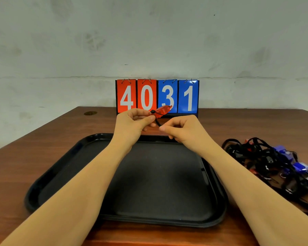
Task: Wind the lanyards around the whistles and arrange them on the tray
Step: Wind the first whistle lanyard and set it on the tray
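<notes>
Just above the middle of the frame, we hold one translucent red plastic whistle [163, 110] up over the far rim of the wide black plastic tray [64, 167]. Our left hand [132, 121] pinches the whistle at its ring end between thumb and curled fingers, and our right hand [181, 129], just beside it, pinches the black cord lanyard [158, 123] that hangs from that ring. We cannot tell how many turns, if any, already sit round the whistle body; it looks bare, so we judge the winding is only at its start.

No whistle lies on the tray's dark floor where we can see it, though our forearms cover part of it. At the right edge of the frame, on the brown wooden table [43, 132], a tangled heap of black lanyards with blue and red whistles [272, 164] waits well apart from our hands. Nearly the whole task appears left to do. Behind our hands, a red and blue flip scoreboard [187, 98] reads 4031.
</notes>
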